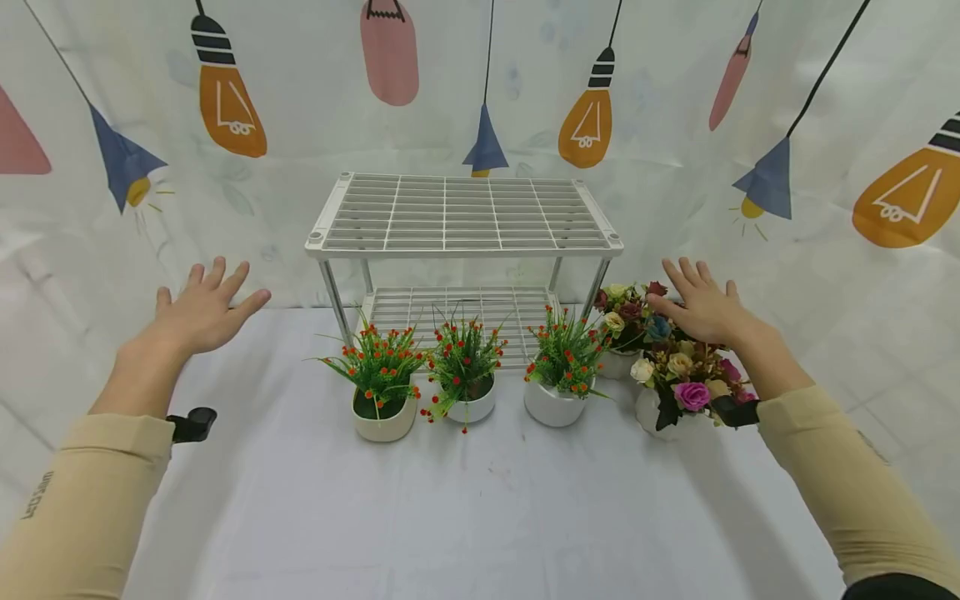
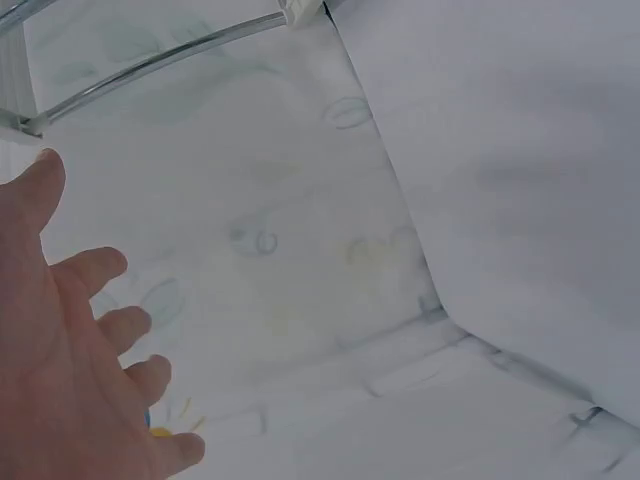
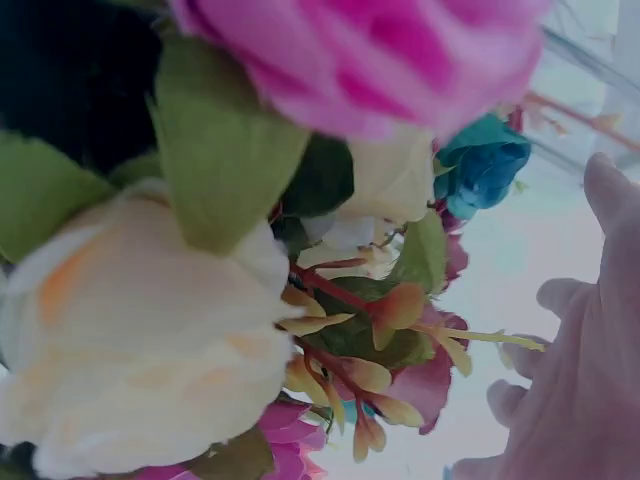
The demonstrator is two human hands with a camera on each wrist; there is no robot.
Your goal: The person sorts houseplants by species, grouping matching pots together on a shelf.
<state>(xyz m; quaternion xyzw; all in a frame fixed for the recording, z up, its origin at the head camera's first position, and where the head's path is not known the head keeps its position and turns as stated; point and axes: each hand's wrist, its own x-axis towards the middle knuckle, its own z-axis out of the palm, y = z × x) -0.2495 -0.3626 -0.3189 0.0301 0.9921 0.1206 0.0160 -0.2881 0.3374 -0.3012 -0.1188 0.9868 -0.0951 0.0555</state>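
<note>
My left hand (image 1: 201, 310) is held out over the left side of the table, fingers spread and straight, holding nothing. On the other side my right hand (image 1: 705, 304) is spread the same way, above two pots of mixed artificial flowers. The nearer flower pot (image 1: 686, 383) has purple and cream roses; the farther one (image 1: 618, 362) is partly hidden. Three white pots with green grass and small red flowers stand between the hands: a left pot (image 1: 384, 423), a middle pot (image 1: 474, 408) and a right pot (image 1: 555, 407). In the right wrist view, a cream rose (image 3: 150, 340) fills the foreground.
Behind the pots stands a white two-tier wire rack (image 1: 465, 217) with metal legs. A white cloth covers the table (image 1: 480, 517). A curtain printed with bulbs and lamps (image 1: 300, 108) hangs at the back.
</note>
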